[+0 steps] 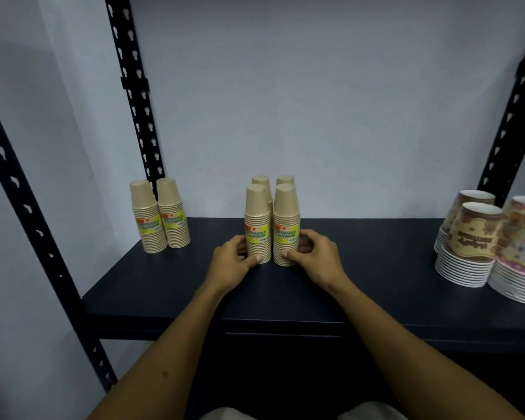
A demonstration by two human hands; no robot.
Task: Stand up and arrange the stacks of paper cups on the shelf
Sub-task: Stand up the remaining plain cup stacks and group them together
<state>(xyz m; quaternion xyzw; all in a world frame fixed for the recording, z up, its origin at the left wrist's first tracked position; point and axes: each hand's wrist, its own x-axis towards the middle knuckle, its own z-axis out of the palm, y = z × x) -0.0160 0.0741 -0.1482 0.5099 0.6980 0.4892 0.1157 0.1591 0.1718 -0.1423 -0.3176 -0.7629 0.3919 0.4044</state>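
Note:
Several tan paper cup stacks with yellow-green labels stand upright, mouths down, on the dark shelf. In the middle, a front left stack and a front right stack stand side by side, with two more stacks close behind them. My left hand wraps the base of the front left stack, thumb across its front. My right hand wraps the base of the front right stack the same way. Two further tan stacks stand at the back left.
Stacks of patterned paper cups with white rims stand at the right end of the shelf. Black perforated uprights frame the shelf left and right. A pale wall closes the back. Bare shelf lies between the groups.

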